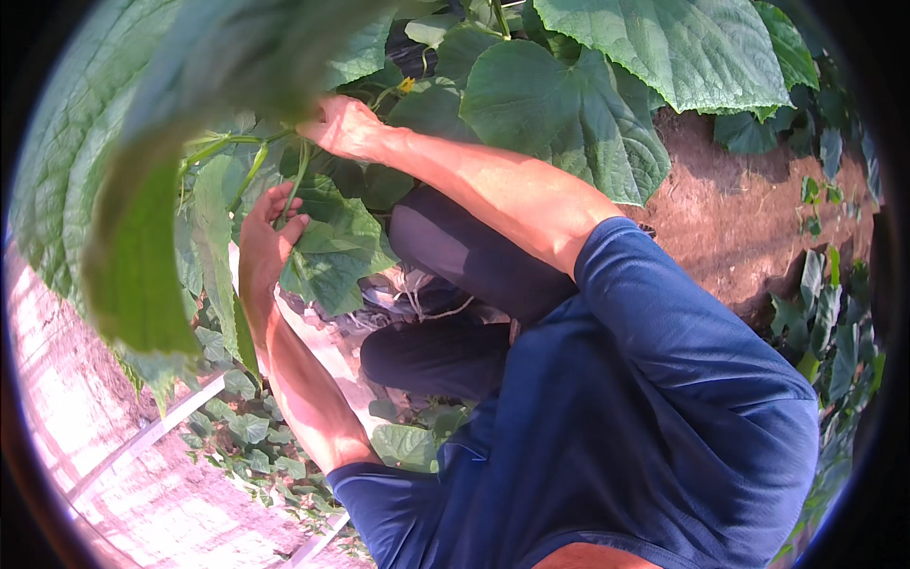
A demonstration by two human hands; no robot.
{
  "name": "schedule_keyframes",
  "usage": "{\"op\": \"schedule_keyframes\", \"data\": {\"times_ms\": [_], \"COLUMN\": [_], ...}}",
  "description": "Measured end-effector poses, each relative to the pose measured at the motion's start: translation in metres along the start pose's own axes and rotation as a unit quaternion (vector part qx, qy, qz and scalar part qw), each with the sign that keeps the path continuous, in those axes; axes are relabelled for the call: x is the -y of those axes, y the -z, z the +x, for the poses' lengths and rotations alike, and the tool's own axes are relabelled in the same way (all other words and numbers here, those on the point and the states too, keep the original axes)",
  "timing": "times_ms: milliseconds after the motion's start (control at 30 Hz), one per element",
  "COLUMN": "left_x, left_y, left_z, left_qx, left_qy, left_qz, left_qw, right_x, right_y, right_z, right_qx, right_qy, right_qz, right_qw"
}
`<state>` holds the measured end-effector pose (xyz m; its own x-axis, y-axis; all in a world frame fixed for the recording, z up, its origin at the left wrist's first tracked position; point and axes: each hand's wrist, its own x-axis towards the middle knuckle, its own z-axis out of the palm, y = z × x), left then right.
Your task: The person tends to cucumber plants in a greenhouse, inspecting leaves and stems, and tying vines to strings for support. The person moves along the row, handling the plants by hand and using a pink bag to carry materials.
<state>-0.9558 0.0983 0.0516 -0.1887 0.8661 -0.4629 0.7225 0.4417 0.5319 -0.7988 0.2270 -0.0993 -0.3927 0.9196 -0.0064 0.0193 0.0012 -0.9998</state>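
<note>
My left hand is curled around a green leaf stalk, its thumb and fingers on either side of it. The broad leaf of a cucumber plant spreads just right of that hand. Higher up, my right hand is bent in at the vine stem, where the stalk joins it. A blurred leaf close to the camera covers its fingertips, so what they grip cannot be seen. Just above the right wrist is a small yellow flower.
Large leaves hang above my right forearm. A blurred leaf hangs close on the left. My bent knees are under the plants, by pale string. Bare soil lies at right; a pale rail crosses lower left.
</note>
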Motion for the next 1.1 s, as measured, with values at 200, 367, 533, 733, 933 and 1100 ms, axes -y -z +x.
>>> {"op": "schedule_keyframes", "data": {"times_ms": [200, 367, 533, 733, 933, 1100], "left_x": [0.007, 0.011, 0.013, -0.007, -0.011, 0.010], "left_y": [-0.001, 0.005, 0.008, 0.006, 0.008, 0.004], "left_z": [-0.004, -0.006, 0.012, 0.024, 0.023, 0.029], "left_qx": [-0.015, -0.009, -0.114, -0.187, -0.205, -0.205], "left_qy": [-0.018, -0.025, -0.097, -0.110, -0.096, -0.168], "left_qz": [-0.019, -0.049, -0.041, -0.066, 0.038, -0.074], "left_qw": [1.000, 0.998, 0.988, 0.974, 0.973, 0.961], "right_x": [0.036, 0.024, 0.025, 0.027, 0.028, 0.026], "right_y": [0.022, 0.012, 0.009, 0.003, 0.004, 0.002], "right_z": [0.014, 0.019, 0.011, 0.004, -0.009, -0.013], "right_qx": [0.133, 0.134, 0.135, 0.101, 0.112, 0.132], "right_qy": [-0.093, -0.056, -0.070, -0.021, -0.068, -0.063], "right_qz": [0.011, -0.002, 0.028, 0.035, 0.042, 0.020], "right_qw": [0.987, 0.989, 0.988, 0.994, 0.991, 0.989]}}
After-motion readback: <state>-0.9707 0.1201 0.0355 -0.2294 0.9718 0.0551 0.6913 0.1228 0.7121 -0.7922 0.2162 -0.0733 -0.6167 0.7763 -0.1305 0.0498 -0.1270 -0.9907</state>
